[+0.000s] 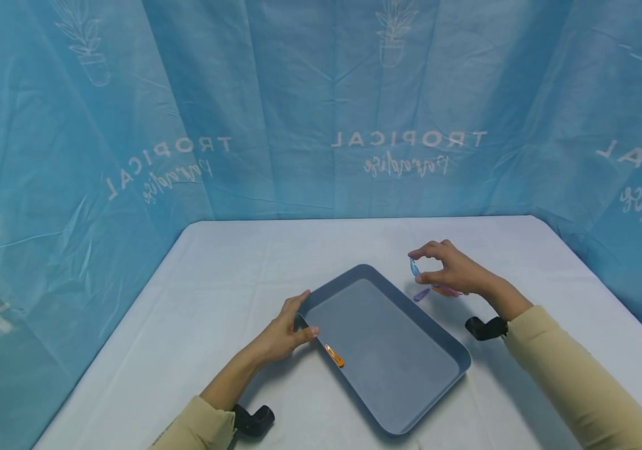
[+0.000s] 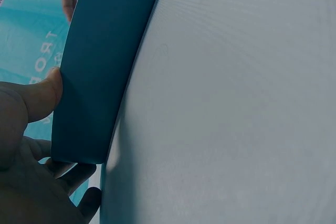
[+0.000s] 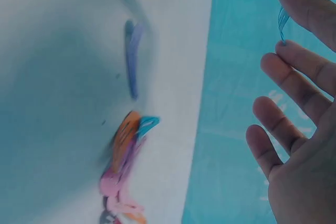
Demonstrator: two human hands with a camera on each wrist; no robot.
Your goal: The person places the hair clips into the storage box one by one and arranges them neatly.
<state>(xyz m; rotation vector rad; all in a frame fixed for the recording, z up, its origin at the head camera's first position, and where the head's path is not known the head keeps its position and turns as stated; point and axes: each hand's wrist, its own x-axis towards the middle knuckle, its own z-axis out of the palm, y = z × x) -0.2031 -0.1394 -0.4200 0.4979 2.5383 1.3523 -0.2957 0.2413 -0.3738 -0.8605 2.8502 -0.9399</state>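
Lightly pinched: blue clip (image 1: 414, 267) in my right hand (image 1: 447, 270)

From the head view, the clip bridges a small gap between my right thumb and forefinger. It looks light, stiff and slick, so I'd judge a gentle fingertip pinch enough. A purple clip (image 1: 421, 295) lies below that hand; the gray tray (image 1: 388, 337) spans between both hands, an orange clip (image 1: 334, 356) inside near my left hand (image 1: 284, 334).

From the left wrist, my half-closed hand grips the tray's corner, thumb at the rim.

From the right wrist, my other fingers spread loosely, near a clip cluster (image 3: 123, 145).

Both wrist views are dim, the clips (image 3: 125, 139) blurred.
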